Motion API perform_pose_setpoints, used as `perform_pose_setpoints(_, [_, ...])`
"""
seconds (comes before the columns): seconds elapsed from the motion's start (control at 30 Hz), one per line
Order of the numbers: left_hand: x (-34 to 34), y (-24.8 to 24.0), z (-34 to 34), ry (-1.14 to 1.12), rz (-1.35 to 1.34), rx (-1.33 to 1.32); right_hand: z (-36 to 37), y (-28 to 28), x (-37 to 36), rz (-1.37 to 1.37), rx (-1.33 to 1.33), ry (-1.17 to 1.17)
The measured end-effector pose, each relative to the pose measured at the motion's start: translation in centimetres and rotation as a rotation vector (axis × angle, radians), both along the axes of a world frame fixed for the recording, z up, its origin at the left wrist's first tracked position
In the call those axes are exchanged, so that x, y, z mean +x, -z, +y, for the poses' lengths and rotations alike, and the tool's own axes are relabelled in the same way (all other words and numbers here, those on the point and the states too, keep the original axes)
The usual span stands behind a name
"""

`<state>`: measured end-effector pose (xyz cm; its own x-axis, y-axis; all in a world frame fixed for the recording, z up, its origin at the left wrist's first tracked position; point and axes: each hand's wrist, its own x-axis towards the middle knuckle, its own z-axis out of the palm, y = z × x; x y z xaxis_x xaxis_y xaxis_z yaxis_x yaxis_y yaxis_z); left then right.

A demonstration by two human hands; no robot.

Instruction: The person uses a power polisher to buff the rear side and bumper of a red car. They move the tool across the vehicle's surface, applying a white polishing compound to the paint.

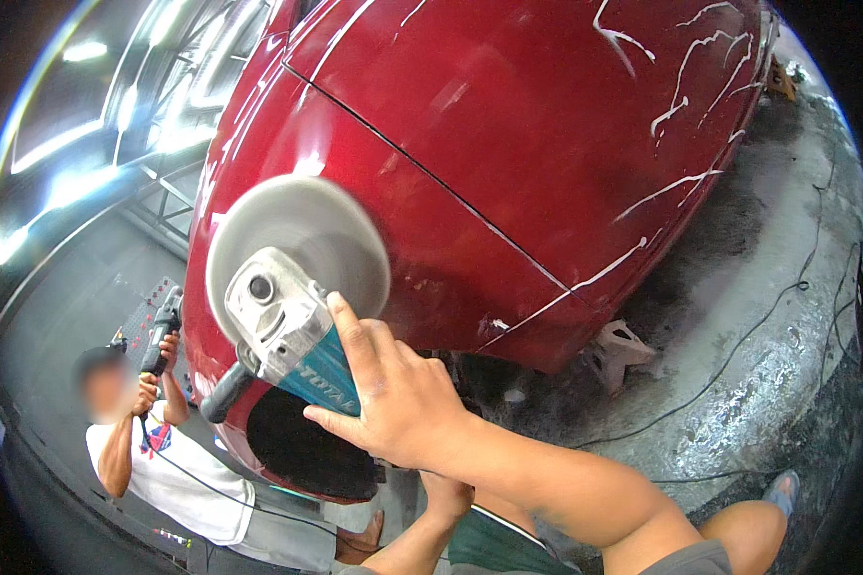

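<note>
Right fingers (357, 342) clasp a polisher (318, 369), left hand (446, 494) too hidden to tell, amid red bodywork (508, 134), stand (619, 353), cable (802, 286) and co-worker (197, 491).

A co-worker (197, 503) in white stands left, bright lights (86, 51) above, grey floor (775, 240) at right.

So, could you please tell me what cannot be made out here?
In the head view:
Left hand: fingers hidden behind the right hand and wrist.
Polisher: rear end covered by the right hand.
Pad: far face hidden by the pad itself.
Red car: cut off by the upper edge.
</note>
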<state>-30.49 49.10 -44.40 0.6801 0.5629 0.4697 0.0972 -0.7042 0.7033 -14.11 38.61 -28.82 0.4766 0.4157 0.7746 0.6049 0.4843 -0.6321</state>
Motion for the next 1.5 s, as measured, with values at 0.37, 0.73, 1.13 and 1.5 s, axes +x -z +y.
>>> perform_pose_setpoints(0.37, [0.1, 1.0, 1.0, 0.154, 0.007, -0.040, -0.3, 1.8, 0.2, -0.026, 0.063, -0.079])
perform_pose_setpoints(0.73, [13.3, -14.4, -10.3, 0.163, -0.023, -0.382, -3.6, -4.8, 9.8, 0.131, 0.267, 0.020])
perform_pose_setpoints(1.13, [0.8, -6.0, -2.7, -0.117, -0.056, 0.095, 2.5, -4.0, 0.4, -0.059, 0.074, -0.240])
perform_pose_setpoints(1.5, [-2.3, -0.6, -1.1, -0.085, 0.121, 0.120, 3.1, 2.6, -1.6, -0.009, 0.061, -0.237])
